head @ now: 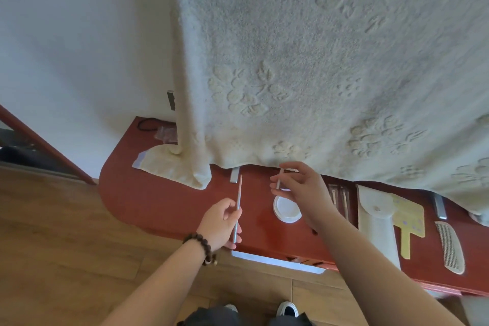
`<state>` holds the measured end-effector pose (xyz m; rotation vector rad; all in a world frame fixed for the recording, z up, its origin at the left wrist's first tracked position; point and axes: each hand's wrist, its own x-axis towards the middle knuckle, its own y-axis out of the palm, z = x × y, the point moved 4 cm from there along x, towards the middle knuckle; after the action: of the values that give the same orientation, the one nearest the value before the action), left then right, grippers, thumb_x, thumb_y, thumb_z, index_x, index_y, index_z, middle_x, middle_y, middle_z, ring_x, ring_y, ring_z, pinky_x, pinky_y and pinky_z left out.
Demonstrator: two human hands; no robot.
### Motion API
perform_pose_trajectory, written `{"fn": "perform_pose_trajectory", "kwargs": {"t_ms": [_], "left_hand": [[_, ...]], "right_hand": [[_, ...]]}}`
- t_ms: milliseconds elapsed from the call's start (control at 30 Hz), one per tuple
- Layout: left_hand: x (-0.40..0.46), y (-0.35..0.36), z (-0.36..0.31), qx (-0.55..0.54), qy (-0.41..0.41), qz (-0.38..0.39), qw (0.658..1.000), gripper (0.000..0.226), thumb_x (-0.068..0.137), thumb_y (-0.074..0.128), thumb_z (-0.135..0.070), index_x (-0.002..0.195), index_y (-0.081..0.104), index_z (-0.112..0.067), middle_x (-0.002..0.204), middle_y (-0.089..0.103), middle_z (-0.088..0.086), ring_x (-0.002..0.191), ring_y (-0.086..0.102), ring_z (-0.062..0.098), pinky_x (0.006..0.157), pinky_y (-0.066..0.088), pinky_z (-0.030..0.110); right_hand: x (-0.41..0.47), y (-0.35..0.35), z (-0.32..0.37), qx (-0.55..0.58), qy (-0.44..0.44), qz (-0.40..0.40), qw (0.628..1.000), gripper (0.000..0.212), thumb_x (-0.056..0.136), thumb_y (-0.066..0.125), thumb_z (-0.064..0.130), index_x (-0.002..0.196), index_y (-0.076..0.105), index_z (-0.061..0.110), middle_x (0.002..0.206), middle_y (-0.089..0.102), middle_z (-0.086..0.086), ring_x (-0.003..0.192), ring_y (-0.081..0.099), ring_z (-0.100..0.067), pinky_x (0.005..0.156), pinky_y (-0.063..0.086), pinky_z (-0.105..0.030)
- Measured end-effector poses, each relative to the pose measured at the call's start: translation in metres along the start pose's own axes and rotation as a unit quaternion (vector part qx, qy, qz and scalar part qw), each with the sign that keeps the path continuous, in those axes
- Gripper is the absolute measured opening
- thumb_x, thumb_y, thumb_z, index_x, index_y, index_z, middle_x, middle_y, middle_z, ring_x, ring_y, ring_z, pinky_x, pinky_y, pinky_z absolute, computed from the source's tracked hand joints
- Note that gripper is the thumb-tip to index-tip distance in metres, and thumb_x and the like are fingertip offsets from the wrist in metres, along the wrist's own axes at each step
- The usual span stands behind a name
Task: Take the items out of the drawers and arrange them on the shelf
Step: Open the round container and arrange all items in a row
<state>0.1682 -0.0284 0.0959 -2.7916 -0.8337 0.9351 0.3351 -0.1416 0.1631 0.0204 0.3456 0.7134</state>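
Note:
My left hand grips a long thin silver stick that points up and away over the red-brown shelf top. To its right my right hand pinches a short thin white stick between thumb and fingers, just above a round white lid lying on the shelf. Below the shelf's front edge a drawer with a pale rim stands slightly pulled out; its contents are mostly hidden.
A cream towel hangs over the back of the shelf. On the shelf to the right lie metal tools, a white packet, a yellow paddle-shaped item, a white comb and a metal bar. Wooden floor spreads at left.

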Motion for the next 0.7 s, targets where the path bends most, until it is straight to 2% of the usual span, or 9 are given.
{"fn": "perform_pose_trajectory", "kwargs": {"t_ms": [67,133,267,333,367,433,500,600,700], "left_hand": [[0.010,0.003,-0.001,0.016,-0.010,-0.001,1.000,0.005,0.095,0.053,-0.021,0.098,0.054,-0.018,0.078,0.066,0.011,0.060,0.069,0.022,0.053,0.059,0.037],[0.020,0.005,-0.001,0.034,-0.023,0.009,0.999,0.012,0.091,0.055,-0.008,0.098,0.054,-0.018,0.084,0.065,0.011,0.066,0.070,0.022,0.055,0.060,0.038],[0.037,0.008,-0.004,0.066,-0.024,0.011,0.997,0.028,0.085,0.060,0.003,0.106,0.056,-0.014,0.088,0.057,0.008,0.075,0.069,0.022,0.053,0.059,0.033],[0.043,0.008,-0.005,0.086,-0.018,-0.022,0.996,0.023,0.084,0.065,-0.002,0.104,0.057,-0.012,0.089,0.058,0.006,0.071,0.067,0.019,0.050,0.058,0.029],[0.046,0.007,-0.006,0.102,-0.014,-0.043,0.994,0.020,0.083,0.067,-0.006,0.100,0.058,-0.013,0.088,0.059,0.004,0.067,0.067,0.019,0.050,0.058,0.028],[0.051,0.007,-0.008,0.150,-0.003,-0.074,0.986,0.018,0.081,0.071,-0.015,0.094,0.059,-0.017,0.086,0.060,-0.002,0.068,0.068,0.021,0.059,0.060,0.034],[0.054,0.008,-0.008,0.192,0.006,-0.085,0.978,0.019,0.080,0.073,-0.022,0.093,0.061,-0.018,0.089,0.060,-0.004,0.075,0.067,0.021,0.071,0.059,0.038],[0.056,0.012,-0.006,0.256,0.015,-0.092,0.962,0.021,0.081,0.071,-0.028,0.096,0.060,-0.019,0.098,0.064,-0.002,0.083,0.064,0.018,0.075,0.054,0.031],[0.055,0.017,-0.003,0.289,0.018,-0.093,0.953,0.023,0.084,0.068,-0.030,0.100,0.056,-0.020,0.100,0.064,-0.001,0.083,0.064,0.017,0.070,0.050,0.028]], "right_hand": [[0.002,0.004,-0.013,0.000,0.020,-0.006,1.000,0.025,0.085,0.065,-0.002,0.109,0.062,0.006,0.091,0.072,-0.015,0.085,0.071,-0.025,0.067,0.057,-0.024],[0.004,0.007,-0.025,-0.056,0.028,0.000,0.998,0.037,0.080,0.070,-0.001,0.111,0.061,0.017,0.100,0.072,-0.006,0.090,0.071,-0.019,0.069,0.054,-0.018],[0.013,0.010,-0.044,-0.172,0.022,0.021,0.985,0.045,0.077,0.075,0.004,0.111,0.058,0.029,0.109,0.067,0.003,0.093,0.069,-0.016,0.086,0.055,-0.029],[0.020,0.012,-0.050,-0.272,0.016,0.011,0.962,0.046,0.075,0.077,0.012,0.116,0.059,0.027,0.104,0.066,0.008,0.086,0.068,-0.008,0.081,0.055,-0.027],[0.023,0.014,-0.053,-0.314,0.013,0.010,0.949,0.048,0.075,0.077,0.015,0.118,0.059,0.026,0.100,0.065,0.011,0.080,0.066,-0.002,0.074,0.053,-0.019],[0.029,0.019,-0.058,-0.375,0.004,0.011,0.927,0.049,0.076,0.076,0.017,0.121,0.058,0.025,0.094,0.063,0.013,0.071,0.059,0.009,0.058,0.041,-0.003],[0.035,0.024,-0.061,-0.427,-0.005,0.018,0.904,0.053,0.075,0.076,0.016,0.124,0.057,0.022,0.102,0.062,0.008,0.076,0.058,0.004,0.058,0.037,0.001],[0.044,0.031,-0.068,-0.485,-0.018,0.052,0.873,0.058,0.075,0.076,0.012,0.129,0.055,0.013,0.125,0.056,-0.005,0.102,0.060,-0.019,0.084,0.045,-0.017],[0.049,0.034,-0.079,-0.558,-0.018,0.091,0.825,0.059,0.077,0.075,0.014,0.131,0.053,0.011,0.131,0.048,-0.006,0.113,0.052,-0.022,0.091,0.039,-0.025]]}}
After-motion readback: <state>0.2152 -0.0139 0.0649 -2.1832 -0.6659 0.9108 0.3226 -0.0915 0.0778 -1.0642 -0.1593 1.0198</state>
